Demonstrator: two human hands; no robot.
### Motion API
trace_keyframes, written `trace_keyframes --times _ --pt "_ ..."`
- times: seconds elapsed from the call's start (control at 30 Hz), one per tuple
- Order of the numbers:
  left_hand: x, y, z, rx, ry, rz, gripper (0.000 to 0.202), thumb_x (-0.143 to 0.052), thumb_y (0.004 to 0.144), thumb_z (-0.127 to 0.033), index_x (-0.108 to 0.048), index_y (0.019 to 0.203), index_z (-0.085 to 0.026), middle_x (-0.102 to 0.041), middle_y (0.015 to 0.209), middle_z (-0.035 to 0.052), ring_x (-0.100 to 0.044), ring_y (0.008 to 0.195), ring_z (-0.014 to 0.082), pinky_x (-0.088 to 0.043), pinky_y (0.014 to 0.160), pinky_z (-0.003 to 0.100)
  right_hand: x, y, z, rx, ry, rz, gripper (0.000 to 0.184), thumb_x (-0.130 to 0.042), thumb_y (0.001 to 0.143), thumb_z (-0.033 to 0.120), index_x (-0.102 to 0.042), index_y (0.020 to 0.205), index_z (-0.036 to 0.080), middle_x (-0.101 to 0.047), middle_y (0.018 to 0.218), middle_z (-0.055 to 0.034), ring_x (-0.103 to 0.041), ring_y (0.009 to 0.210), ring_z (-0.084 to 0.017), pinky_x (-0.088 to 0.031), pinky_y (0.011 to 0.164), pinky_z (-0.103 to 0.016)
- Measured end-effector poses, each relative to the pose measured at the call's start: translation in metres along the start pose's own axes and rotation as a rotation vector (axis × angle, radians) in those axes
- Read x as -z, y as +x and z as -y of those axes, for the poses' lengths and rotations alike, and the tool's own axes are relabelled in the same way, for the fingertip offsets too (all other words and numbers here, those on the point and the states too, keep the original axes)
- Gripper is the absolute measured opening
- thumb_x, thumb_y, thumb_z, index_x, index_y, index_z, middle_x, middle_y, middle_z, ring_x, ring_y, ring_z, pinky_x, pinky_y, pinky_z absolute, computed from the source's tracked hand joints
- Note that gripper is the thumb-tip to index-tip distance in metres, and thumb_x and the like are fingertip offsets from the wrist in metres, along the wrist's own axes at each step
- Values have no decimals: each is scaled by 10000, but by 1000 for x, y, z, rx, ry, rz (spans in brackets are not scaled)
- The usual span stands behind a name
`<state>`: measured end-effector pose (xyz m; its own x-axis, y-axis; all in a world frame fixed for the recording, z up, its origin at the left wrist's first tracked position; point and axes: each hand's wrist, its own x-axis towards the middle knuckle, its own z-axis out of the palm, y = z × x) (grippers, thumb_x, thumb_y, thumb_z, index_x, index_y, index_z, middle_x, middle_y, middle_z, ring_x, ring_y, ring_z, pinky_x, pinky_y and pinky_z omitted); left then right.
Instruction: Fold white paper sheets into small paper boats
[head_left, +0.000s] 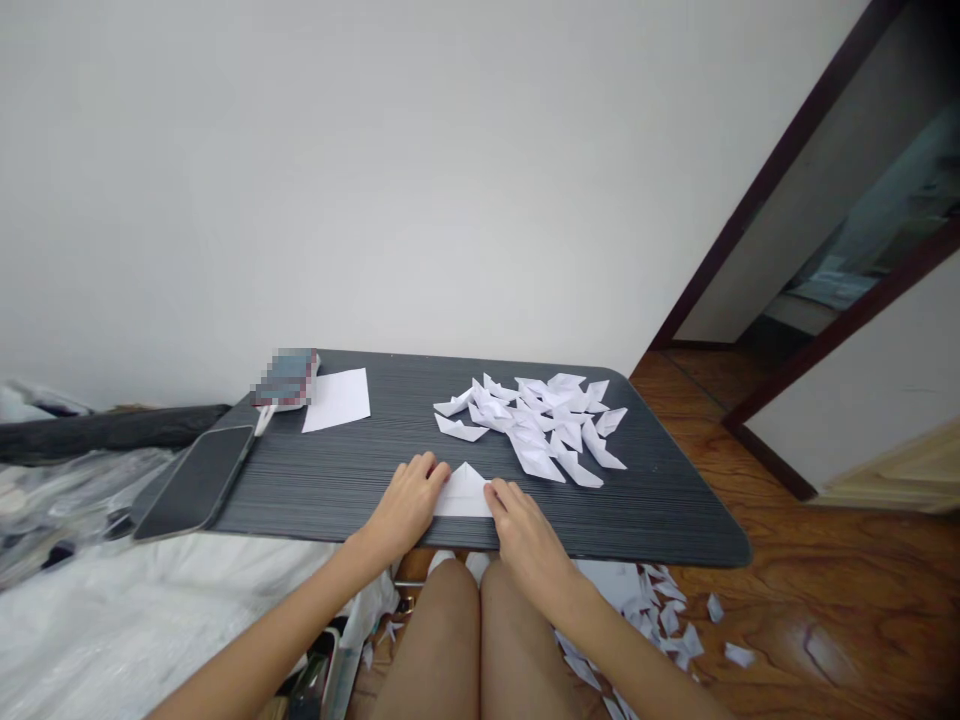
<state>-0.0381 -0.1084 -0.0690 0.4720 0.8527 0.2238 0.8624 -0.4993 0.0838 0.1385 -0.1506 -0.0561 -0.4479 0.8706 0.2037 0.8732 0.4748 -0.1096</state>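
Dark wood-grain surface: at its near edge, left hand and right hand pin a white folded paper triangle, grip flat, fingers pressing. Creasing outward from the centre should sharpen it.

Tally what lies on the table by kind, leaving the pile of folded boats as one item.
Boat pile: 1
Part-folded paper under both hands: 1
Flat sheet: 1
Phone: 1
Blurred box: 1
Total: 5
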Motion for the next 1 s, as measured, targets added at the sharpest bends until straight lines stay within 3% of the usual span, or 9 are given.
trace_keyframes --times 0.17,0.27,0.33,0.4,0.53,0.67,0.8,0.9,1.0 --pt "8 -8 9 77 -45 -15 240 -279 857 -161 -517 863 -190 -487 840 48 -448 791 188 -325 667 307 1 -9 -7 -52 3 17 397 -370 683 -54 -534 1030 47 -512 925 -146 -443 848 -237 -408 738 -345" --pt "16 -6 5 66 -205 -77 268 -256 874 -213 -490 1003 -194 -492 950 54 -452 874 177 -322 735 316 0 -10 -11 -36 74 -40 393 -366 696 -39 -516 1053 30 -496 921 -149 -440 851 -222 -407 768 -343" --pt "18 -2 -1 26 -263 -74 285 -344 849 -294 -448 1097 -197 -478 1023 62 -433 939 192 -313 770 332 -1 -10 -13 -37 140 -82 345 -360 727 -9 -529 1025 38 -487 906 -143 -441 857 -218 -406 778 -350" --pt "17 4 -7 -10 -269 -12 315 -442 795 -333 -472 1077 -197 -477 1029 66 -421 950 215 -309 768 348 -1 -9 -16 -56 226 -121 276 -369 762 38 -558 960 72 -482 881 -124 -448 850 -211 -409 774 -348" --pt "11 13 -15 70 -317 73 225 -465 751 -224 -509 968 -181 -495 986 64 -420 931 223 -314 732 344 -2 -2 -22 -142 369 -211 151 -439 793 156 -571 862 131 -479 870 -92 -455 856 -207 -398 789 -351" --pt "10 15 -17 102 -463 124 180 -482 713 -172 -485 893 -179 -528 907 29 -445 872 197 -313 717 326 -7 9 -24 -160 405 -217 226 -566 727 226 -549 931 130 -486 899 -92 -451 893 -228 -380 793 -370" --pt "18 9 -17 40 -528 3 70 -417 780 -168 -480 812 -163 -541 815 12 -475 784 150 -305 718 299 -2 16 -22 -75 393 -212 41 -545 738 154 -581 757 159 -499 841 -54 -464 841 -190 -350 745 -338" --pt "24 1 -16 -47 -405 -142 116 -393 807 -152 -509 791 -160 -531 842 24 -467 825 151 -282 733 303 8 15 -20 29 309 -260 119 -520 752 104 -594 806 180 -501 887 -49 -452 866 -183 -313 736 -336" --pt "25 -8 -14 -138 -292 -182 168 -382 818 -127 -544 817 -171 -524 854 32 -456 830 149 -271 738 310 10 12 -19 141 214 -264 179 -497 763 75 -580 881 181 -507 905 -55 -443 878 -186 -308 728 -335"
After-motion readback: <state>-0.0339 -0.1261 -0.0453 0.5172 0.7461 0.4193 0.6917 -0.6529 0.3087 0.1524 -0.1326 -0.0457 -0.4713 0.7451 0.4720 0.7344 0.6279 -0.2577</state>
